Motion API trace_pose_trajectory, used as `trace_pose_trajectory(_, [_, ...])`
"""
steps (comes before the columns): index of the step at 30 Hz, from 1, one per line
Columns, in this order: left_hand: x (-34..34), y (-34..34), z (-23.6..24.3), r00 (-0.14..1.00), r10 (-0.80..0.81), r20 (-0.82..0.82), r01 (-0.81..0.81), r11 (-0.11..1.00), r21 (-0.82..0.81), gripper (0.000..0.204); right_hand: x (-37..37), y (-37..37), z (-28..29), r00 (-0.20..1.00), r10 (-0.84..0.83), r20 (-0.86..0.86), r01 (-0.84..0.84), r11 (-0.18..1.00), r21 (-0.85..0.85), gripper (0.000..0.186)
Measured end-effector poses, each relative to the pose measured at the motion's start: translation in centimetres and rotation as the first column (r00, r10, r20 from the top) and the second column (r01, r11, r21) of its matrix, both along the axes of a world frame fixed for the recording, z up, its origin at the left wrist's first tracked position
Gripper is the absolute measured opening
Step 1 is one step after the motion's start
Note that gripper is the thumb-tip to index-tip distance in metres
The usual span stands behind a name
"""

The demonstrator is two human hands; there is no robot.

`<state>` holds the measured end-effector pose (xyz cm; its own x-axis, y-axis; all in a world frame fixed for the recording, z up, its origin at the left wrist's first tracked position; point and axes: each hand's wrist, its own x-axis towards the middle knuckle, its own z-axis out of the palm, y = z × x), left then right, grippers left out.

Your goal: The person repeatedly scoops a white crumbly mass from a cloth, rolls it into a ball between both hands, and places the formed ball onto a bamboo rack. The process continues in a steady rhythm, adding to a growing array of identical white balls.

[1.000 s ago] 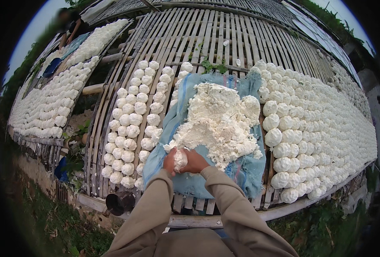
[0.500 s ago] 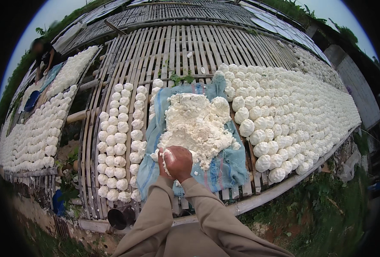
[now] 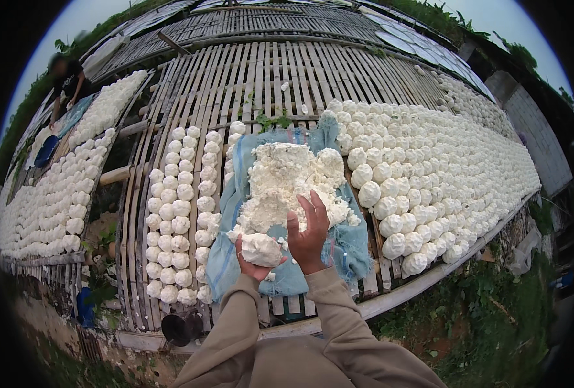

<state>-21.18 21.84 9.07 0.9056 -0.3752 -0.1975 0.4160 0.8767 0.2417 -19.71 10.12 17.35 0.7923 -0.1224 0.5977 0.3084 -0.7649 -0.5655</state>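
Observation:
A rounded lump of white, moist, crumbly paste (image 3: 261,248) rests in my left hand (image 3: 250,268), whose palm cups it from below and from the left. To its right, my right hand (image 3: 309,234) is raised with the fingers spread and nothing in them. Beyond both hands a heap of the same white paste (image 3: 280,169) lies on a blue woven plastic sheet (image 3: 225,262), with loose crumbs around it. A hollow shows in the near part of the heap, and a rounder mass sits at its right side.
Rows of shaped white balls (image 3: 169,242) stand left of the sheet, and many more balls (image 3: 422,174) cover the right side of the bamboo slat platform (image 3: 261,71). A dark round container (image 3: 178,328) is under the front edge. Another person (image 3: 67,84) works far left beside a blue basin (image 3: 46,152).
Half a second ago both hands were pressed together over the near edge of the heap. Now they are apart: the right has lifted off rightward with fingers spread, and the lump shows in the left.

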Motion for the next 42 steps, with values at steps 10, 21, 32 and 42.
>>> trace_pose_trajectory(10, [-2.9,0.0,0.3,0.999,-0.029,-0.022,0.032,0.989,0.143,0.083,-2.4,-1.4,0.6,0.983,-0.002,0.181,-0.056,0.948,0.314,0.043])
trace_pose_trajectory(21, [-6.2,-4.0,1.4,0.996,0.015,-0.085,-0.003,0.989,0.147,0.073,-8.6,-5.0,2.0,0.959,0.243,-0.147,-0.208,0.953,0.218,0.046])
trace_pose_trajectory(32, [-8.1,-8.5,1.8,0.989,-0.033,-0.141,0.04,0.998,0.047,0.079,-10.3,-8.5,1.3,0.988,-0.084,-0.133,0.052,0.972,-0.23,0.056])
trace_pose_trajectory(42, [-7.5,-11.2,2.7,0.959,-0.283,0.023,0.283,0.959,-0.007,0.074,-8.5,-15.0,0.3,0.992,-0.111,-0.056,0.116,0.989,0.089,0.044])
